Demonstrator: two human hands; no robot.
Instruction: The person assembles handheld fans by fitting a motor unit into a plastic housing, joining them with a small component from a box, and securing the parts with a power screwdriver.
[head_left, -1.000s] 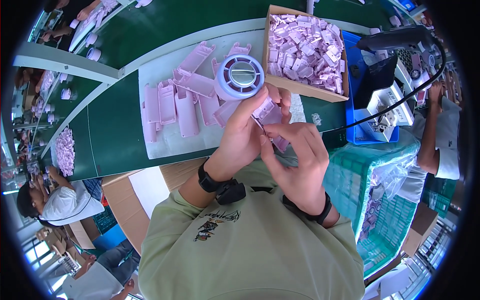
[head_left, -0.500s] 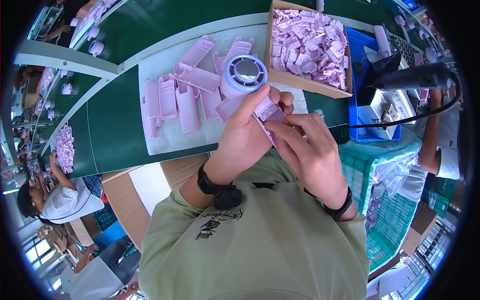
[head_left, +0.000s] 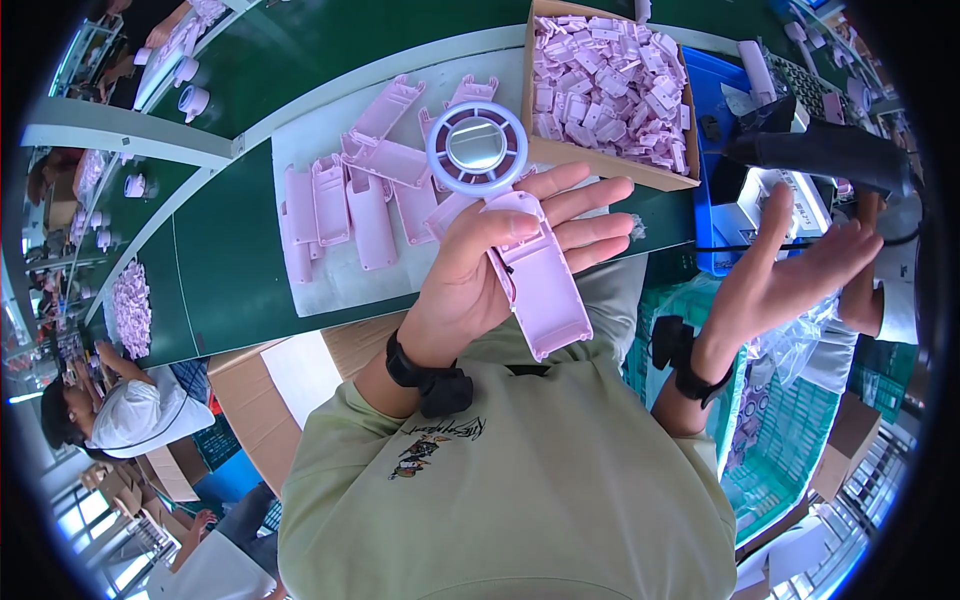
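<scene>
A pink handheld fan (head_left: pixel 548 290) with a ring-shaped lilac head lies across my left hand (head_left: pixel 480 262). My thumb presses it against the palm while the other fingers stretch out straight. Its handle is an uncovered shell, with a thin dark and red wire along one inner edge. To the right, my right hand (head_left: pixel 800 280) is raised with fingers apart and nothing in it. Just above that hand is a black cylindrical tool (head_left: pixel 825 155) with a cable, perhaps an electric screwdriver.
Several pink shell halves (head_left: pixel 372 215) lie on a white sheet (head_left: pixel 340 290) at the left. A cardboard box (head_left: pixel 610 168) holds many small pink parts. Beside it stands a blue tray (head_left: pixel 715 240); below is a green crate (head_left: pixel 800 450). Co-workers sit at both sides.
My right hand has left the fan and moved right, opening near the black tool. My left hand has turned the fan so its open handle faces up, and its fingers have straightened.
</scene>
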